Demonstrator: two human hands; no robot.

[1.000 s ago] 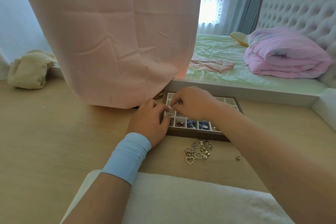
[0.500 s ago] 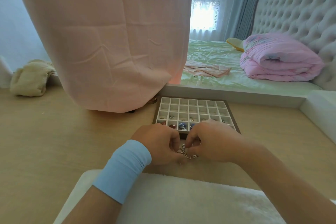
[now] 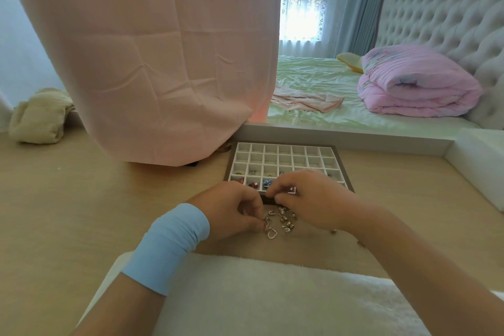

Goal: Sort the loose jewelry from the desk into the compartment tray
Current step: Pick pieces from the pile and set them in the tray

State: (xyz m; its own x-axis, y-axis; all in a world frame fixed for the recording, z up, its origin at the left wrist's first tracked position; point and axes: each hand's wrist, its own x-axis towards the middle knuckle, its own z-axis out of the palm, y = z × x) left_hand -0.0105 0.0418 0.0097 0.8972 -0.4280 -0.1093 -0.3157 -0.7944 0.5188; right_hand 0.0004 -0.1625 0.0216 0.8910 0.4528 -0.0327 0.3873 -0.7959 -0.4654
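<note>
– Grip first: what is the left hand (image 3: 231, 210) doing?
– Its thumb and forefinger pinch a silver charm (image 3: 266, 222) at the left edge of the loose jewelry (image 3: 285, 219), with the other fingers curled in. A blue wristband (image 3: 171, 245) wraps that wrist.
– And the right hand (image 3: 308, 199)?
– Its fingers are curled, with the tips over the near edge of the compartment tray (image 3: 277, 155). Something small glints between them, but I cannot tell whether it is held.
– Where does the jewelry lie?
– In a small heap on the desk (image 3: 109, 199), just in front of the tray's near edge, between the two hands. A heart-shaped piece (image 3: 272, 233) lies at the heap's near side. One stray bit (image 3: 333, 231) lies apart to the right, beside the right wrist.
– The tray itself?
– It lies flat toward the desk's far edge. Its two nearest rows hold pieces, among them red ones (image 3: 253, 185) and a blue one (image 3: 267, 183) in the front row.
– Around it?
– A pink cloth (image 3: 163, 63) hangs down to the desk by the tray's far left corner. A beige bundle (image 3: 41, 117) sits at the desk's far left, and a white fluffy mat (image 3: 272, 294) lies along its near edge. Beyond the far edge is a bed with a folded pink quilt (image 3: 417, 84).
</note>
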